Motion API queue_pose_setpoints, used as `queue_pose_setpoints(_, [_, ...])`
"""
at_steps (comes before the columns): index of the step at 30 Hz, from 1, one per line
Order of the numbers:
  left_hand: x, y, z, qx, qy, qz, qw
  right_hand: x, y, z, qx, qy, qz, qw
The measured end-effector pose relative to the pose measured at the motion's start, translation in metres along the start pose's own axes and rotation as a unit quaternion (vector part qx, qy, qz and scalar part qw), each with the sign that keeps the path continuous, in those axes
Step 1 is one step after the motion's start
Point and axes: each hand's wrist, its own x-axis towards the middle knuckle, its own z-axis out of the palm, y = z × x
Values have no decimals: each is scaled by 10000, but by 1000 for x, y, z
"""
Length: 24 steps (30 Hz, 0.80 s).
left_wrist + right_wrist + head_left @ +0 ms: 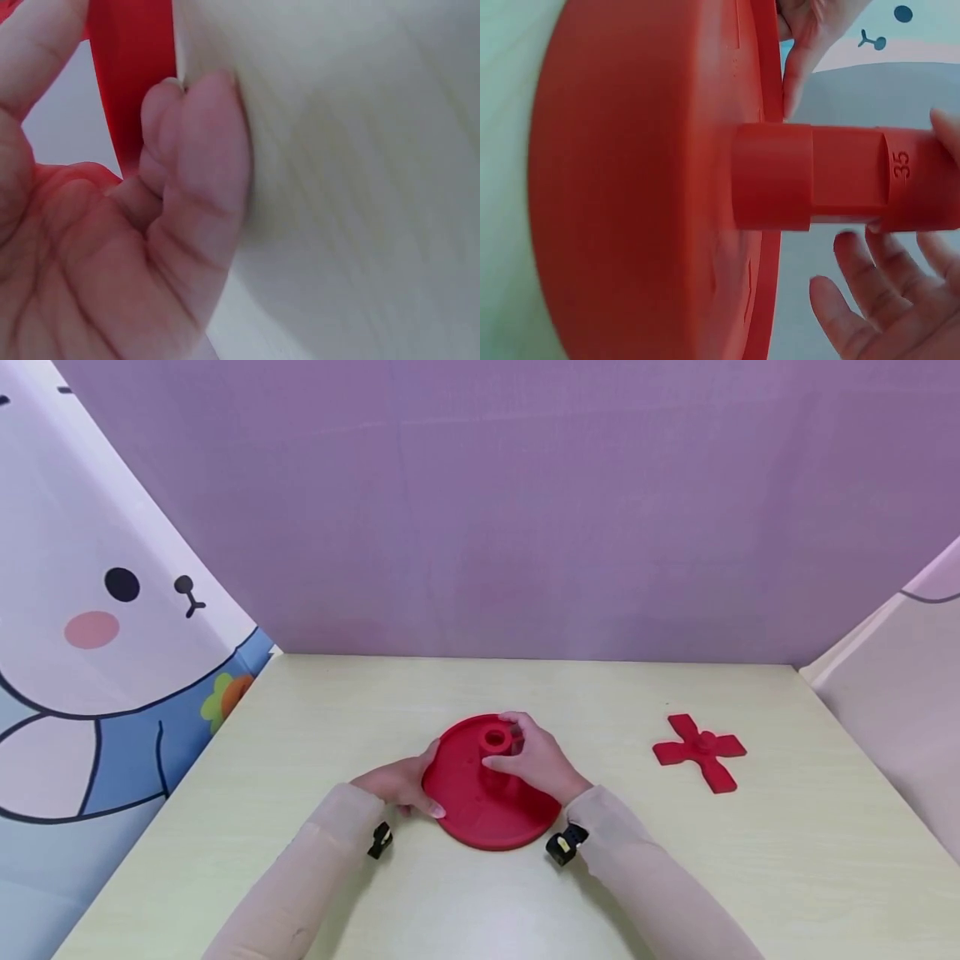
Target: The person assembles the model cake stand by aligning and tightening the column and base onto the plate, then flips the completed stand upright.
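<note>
A round red base (480,822) with a raised rim stands on the table, a hollow red tube (495,756) upright at its middle. My left hand (401,783) grips the base at its left rim; the left wrist view shows curled fingers (202,150) low beside its red side wall. My right hand (543,764) reaches in from the right and holds the tube near its top, thumb on the near side and fingers round the far side. In the right wrist view the tube (847,176) has a flat recess and the mark "35" close to my fingers (862,277).
A flat red four-armed piece (702,747) with a small knob at its centre lies on the table (337,693) to the right. A purple panel (525,510) rises at the back. A cartoon-printed sheet (75,718) lines the left side, and another pale sheet (900,718) the right.
</note>
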Motion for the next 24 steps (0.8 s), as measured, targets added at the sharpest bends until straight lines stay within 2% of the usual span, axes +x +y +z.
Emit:
queue_pose_setpoints(5, [1,0,0,21,20,-54,10000,0,3,-2,30,-139,-182,9997])
queue_pose_setpoints(17, [-4,1,-2,31,56,-11,10000,-3,-4,-1,-231,60,-297,9993])
queue_pose_setpoints(21, [-3,1,-2,35,51,-21,10000,-7,-1,-10,-145,-344,-68,9993])
queue_pose_setpoints(24, [-2,1,-1,7,30,3,10000,-11,8,-29,-161,-701,127,9973])
